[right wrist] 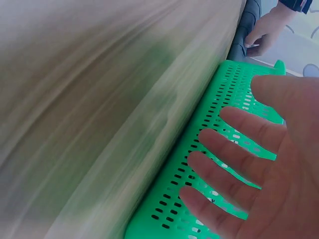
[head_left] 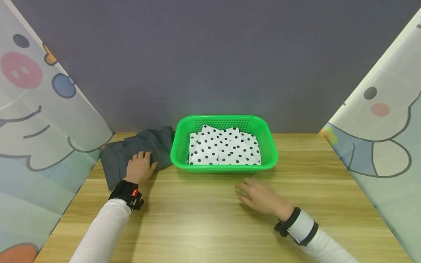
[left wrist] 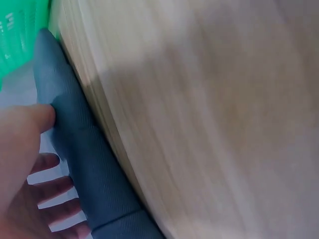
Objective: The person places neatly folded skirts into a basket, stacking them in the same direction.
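A dark grey folded cloth (head_left: 138,149), ribbed in the left wrist view, lies on the table at the left. My left hand (head_left: 139,168) is over its near edge, fingers spread and thumb at the fabric's side. In the left wrist view the thumb and fingertips (left wrist: 64,183) meet the grey fabric without curling round it. Right of it stands a green perforated basket (head_left: 224,168) holding a folded white cloth with black dots (head_left: 227,148). My right hand (head_left: 261,197) hovers low in front of the basket, fingers apart and holding nothing.
The wooden table (head_left: 190,219) runs up to a dark grey back panel (head_left: 217,62). Cartoon-printed sheets, one on the left (head_left: 42,120) and one on the right (head_left: 388,131), border the table's sides. The basket stands close to the back panel.
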Tool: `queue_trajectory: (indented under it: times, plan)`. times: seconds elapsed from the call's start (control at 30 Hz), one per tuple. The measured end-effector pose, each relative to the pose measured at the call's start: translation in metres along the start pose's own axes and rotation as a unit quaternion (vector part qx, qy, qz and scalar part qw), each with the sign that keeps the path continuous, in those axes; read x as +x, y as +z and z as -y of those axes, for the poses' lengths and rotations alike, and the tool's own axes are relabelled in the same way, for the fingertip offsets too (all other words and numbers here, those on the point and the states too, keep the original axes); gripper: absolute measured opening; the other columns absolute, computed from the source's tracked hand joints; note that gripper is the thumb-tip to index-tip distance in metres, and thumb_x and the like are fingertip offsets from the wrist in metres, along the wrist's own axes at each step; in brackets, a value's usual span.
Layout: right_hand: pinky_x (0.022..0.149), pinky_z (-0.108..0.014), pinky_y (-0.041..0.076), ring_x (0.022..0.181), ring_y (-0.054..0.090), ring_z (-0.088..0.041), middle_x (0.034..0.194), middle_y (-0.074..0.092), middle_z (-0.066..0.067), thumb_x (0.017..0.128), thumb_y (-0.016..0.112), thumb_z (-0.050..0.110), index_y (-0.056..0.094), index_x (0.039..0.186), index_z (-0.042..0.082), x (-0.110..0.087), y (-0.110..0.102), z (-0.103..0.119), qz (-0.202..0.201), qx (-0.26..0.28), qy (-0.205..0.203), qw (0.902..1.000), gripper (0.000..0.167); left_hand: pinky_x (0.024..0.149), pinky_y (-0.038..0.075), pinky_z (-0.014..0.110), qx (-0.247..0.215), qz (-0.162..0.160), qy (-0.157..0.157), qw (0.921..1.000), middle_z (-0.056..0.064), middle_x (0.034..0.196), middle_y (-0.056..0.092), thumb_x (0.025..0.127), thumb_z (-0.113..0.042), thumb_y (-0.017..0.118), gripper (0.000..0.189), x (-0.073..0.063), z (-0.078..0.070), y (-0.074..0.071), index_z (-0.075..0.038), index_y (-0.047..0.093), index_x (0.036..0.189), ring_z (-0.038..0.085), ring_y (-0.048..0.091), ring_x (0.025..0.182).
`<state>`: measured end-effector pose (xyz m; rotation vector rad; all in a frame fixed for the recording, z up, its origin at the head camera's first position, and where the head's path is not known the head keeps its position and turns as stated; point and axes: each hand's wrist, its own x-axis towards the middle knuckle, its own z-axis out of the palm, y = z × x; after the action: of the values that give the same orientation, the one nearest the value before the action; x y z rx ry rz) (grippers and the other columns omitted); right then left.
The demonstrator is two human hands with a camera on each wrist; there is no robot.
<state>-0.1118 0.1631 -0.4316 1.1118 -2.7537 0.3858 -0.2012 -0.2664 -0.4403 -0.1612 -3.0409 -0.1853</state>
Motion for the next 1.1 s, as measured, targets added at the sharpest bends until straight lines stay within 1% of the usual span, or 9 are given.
queue_trajectory:
  times: [0.17, 0.33, 0.5, 0.6, 0.73, 0.93, 1.1]
  plan:
    - [0.08, -0.035, 0.051, 0.094, 0.06, -0.018, 0.105, 0.062, -0.004, 0.083, 0.065, 0.028, 0.062, 0.11, 0.01, -0.002, 0.001, 0.003, 0.005, 0.003, -0.002, 1.0, 0.032, 0.089, 0.034, 0.063, -0.003, 0.023, -0.016, 0.9996, 0.033, 0.126, 0.04, 0.092, -0.034, 0.051, 0.057, 0.004, 0.005, -0.003, 0.007, 0.041, 0.13, 0.053, 0.038, 0.113]
    - [0.08, -0.037, 0.051, 0.093, 0.061, -0.02, 0.104, 0.062, -0.005, 0.083, 0.065, 0.026, 0.063, 0.109, 0.009, -0.002, 0.001, 0.006, 0.006, 0.007, -0.004, 1.0, 0.031, 0.091, 0.032, 0.064, -0.002, 0.062, -0.029, 0.9977, 0.034, 0.129, 0.037, 0.093, -0.036, 0.048, 0.059, 0.005, 0.009, -0.006, 0.007, 0.039, 0.132, 0.053, 0.035, 0.115]
    - [0.079, -0.036, 0.051, 0.092, 0.06, -0.019, 0.103, 0.062, -0.003, 0.084, 0.064, 0.028, 0.063, 0.109, 0.011, -0.003, 0.003, 0.007, 0.014, 0.006, 0.007, 0.9999, 0.03, 0.092, 0.03, 0.065, 0.002, 0.082, -0.028, 0.9962, 0.033, 0.131, 0.034, 0.093, -0.036, 0.046, 0.059, 0.003, 0.013, -0.008, 0.007, 0.037, 0.133, 0.054, 0.032, 0.117]
    - [0.078, -0.035, 0.051, 0.092, 0.061, -0.018, 0.103, 0.062, -0.002, 0.085, 0.063, 0.029, 0.062, 0.11, 0.012, -0.004, 0.005, 0.007, 0.019, 0.008, 0.011, 0.9997, 0.03, 0.091, 0.031, 0.065, 0.002, 0.088, -0.025, 0.9958, 0.033, 0.131, 0.034, 0.093, -0.036, 0.047, 0.059, -0.001, 0.013, -0.01, 0.007, 0.037, 0.133, 0.054, 0.032, 0.117]
    - [0.077, -0.034, 0.052, 0.089, 0.062, -0.017, 0.103, 0.062, -0.003, 0.085, 0.063, 0.028, 0.062, 0.11, 0.012, -0.005, 0.007, 0.006, 0.018, 0.011, 0.006, 0.9998, 0.029, 0.09, 0.032, 0.065, 0.002, 0.089, -0.019, 0.9959, 0.033, 0.13, 0.036, 0.092, -0.034, 0.05, 0.058, -0.01, 0.012, -0.012, 0.007, 0.038, 0.132, 0.054, 0.033, 0.116]
    - [0.076, -0.034, 0.052, 0.088, 0.062, -0.017, 0.102, 0.062, -0.002, 0.085, 0.063, 0.027, 0.062, 0.11, 0.013, -0.006, 0.008, 0.006, 0.014, 0.01, 0.003, 0.9999, 0.029, 0.086, 0.035, 0.064, 0.008, 0.076, 0.005, 0.9971, 0.034, 0.128, 0.039, 0.089, -0.034, 0.054, 0.058, -0.025, 0.012, -0.014, 0.007, 0.042, 0.129, 0.054, 0.038, 0.113]
    - [0.077, -0.034, 0.052, 0.089, 0.062, -0.017, 0.102, 0.062, -0.002, 0.085, 0.063, 0.027, 0.062, 0.11, 0.013, -0.006, 0.008, 0.007, 0.012, 0.011, 0.0, 0.9999, 0.029, 0.084, 0.038, 0.063, 0.015, 0.073, 0.022, 0.9969, 0.032, 0.127, 0.042, 0.088, -0.034, 0.055, 0.057, -0.037, 0.011, -0.015, 0.005, 0.045, 0.128, 0.052, 0.04, 0.112]
